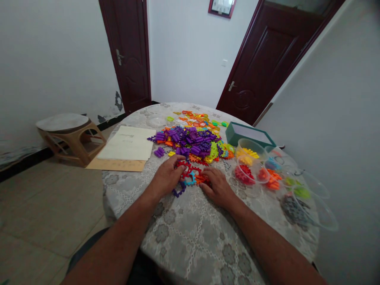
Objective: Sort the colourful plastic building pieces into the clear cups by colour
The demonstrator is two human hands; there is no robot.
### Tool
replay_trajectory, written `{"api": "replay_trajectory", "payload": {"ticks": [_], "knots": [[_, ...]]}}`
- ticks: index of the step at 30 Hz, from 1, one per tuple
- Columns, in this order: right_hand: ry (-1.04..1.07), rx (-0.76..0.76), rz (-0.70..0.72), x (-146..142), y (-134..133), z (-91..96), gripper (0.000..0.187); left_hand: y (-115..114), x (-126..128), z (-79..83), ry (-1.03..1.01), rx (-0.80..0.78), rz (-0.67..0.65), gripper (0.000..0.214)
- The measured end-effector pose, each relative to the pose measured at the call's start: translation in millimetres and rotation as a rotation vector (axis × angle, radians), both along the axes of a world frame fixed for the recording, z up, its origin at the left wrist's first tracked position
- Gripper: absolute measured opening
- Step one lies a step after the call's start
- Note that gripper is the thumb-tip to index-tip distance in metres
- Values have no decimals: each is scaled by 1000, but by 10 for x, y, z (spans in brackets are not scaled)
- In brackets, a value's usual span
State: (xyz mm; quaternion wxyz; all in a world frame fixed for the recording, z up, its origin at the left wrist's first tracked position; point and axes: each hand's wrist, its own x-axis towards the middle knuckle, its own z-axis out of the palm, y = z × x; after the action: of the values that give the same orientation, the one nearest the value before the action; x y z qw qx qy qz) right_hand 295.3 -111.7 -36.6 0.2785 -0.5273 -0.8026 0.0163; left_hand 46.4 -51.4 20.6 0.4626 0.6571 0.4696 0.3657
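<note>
Two bare hands rested on a small cluster of linked plastic pieces (188, 174) near the middle of a round bench (190, 241) covered with a grey patterned cloth. The left hand (168, 177) lay at the cluster's 9 o'clock, its fingers (179, 163) on the red pieces, while the right hand (215, 188) lay at 3 o'clock against the orange pieces. A blue piece (190, 179) sat between the hands, and a purple piece (179, 190) trailed at 6 o'clock. Both grips touched the cluster, but whether either was clenched on it or only resting could not be told.

A large heap of loose purple, orange, yellow and green pieces (190, 142) lay at the cluster's 12 o'clock, almost touching it. At 3 o'clock stood clear plastic bowls (314, 213) of sorted pieces, with a green box (249, 134) at 2 o'clock. Papers (126, 142) lay on a brown envelope (115, 165) at 10 o'clock. Beyond the bench, a stool (71, 138) stood on the floor (50, 206) at 9 o'clock.
</note>
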Motion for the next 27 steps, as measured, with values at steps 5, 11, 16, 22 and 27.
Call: {"api": "replay_trajectory", "payload": {"ticks": [5, 11, 16, 22, 27], "knots": [[173, -45, -100, 60, -1, 75, 24, -5, 14, -77, -71, -36, -46, 41], [464, -186, -354, 174, -40, 108, 39, 8, 5, -122, -52, -9, -72, 43], [566, -283, -301, 168, -81, 108, 40, 17, 9, -82, -42, -15, -63, 45], [445, -216, -101, -37, -87, 185, 29, -11, 21, -114, 39, 35, -137, 44], [332, -253, -86, -143, -58, 245, 27, -29, 52, -161, 124, 130, -240, 41]]}}
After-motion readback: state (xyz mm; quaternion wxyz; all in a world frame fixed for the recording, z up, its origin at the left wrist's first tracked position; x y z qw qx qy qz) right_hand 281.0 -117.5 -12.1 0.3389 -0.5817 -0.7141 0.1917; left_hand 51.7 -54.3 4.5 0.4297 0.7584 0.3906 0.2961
